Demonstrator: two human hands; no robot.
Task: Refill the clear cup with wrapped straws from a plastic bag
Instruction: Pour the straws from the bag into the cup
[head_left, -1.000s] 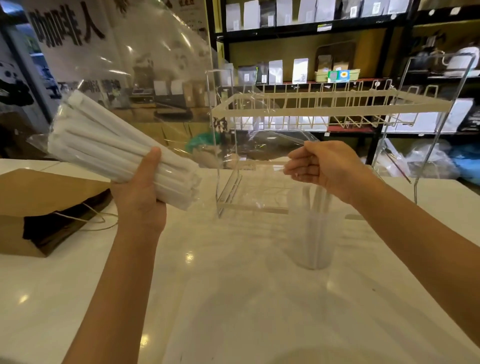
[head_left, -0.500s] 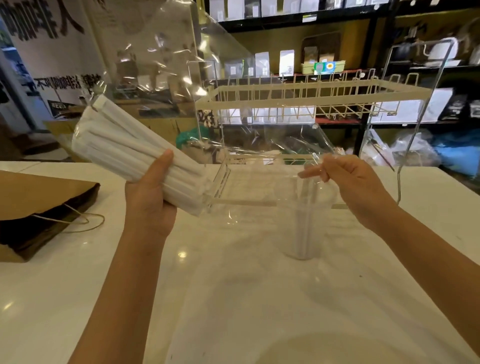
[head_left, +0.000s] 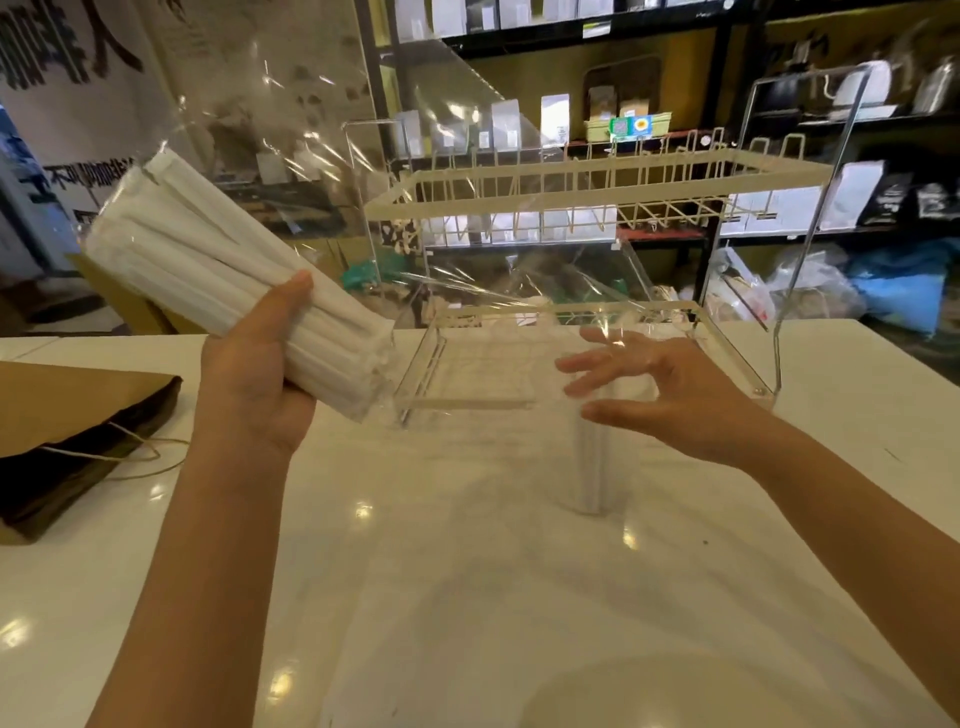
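My left hand (head_left: 260, 374) grips a thick bundle of white wrapped straws (head_left: 208, 270) through a clear plastic bag (head_left: 291, 130). The bundle slants up to the left, and the bag's loose open end trails right toward the cup. A clear cup (head_left: 592, 467) stands on the white counter and holds a few wrapped straws. My right hand (head_left: 670, 395) hovers over the cup's mouth with fingers spread and straight, holding nothing. Loose bag film lies across its fingers.
A clear acrylic rack (head_left: 779, 260) with a cream wire shelf stands right behind the cup. A brown paper bag (head_left: 62, 415) with string handles lies at the left on the white counter (head_left: 467, 597). Dark shelves with packets fill the background.
My right hand has let go of what it pinched above the cup and opened its fingers. The view has drawn closer to the cup; my left hand keeps its hold on the bundle.
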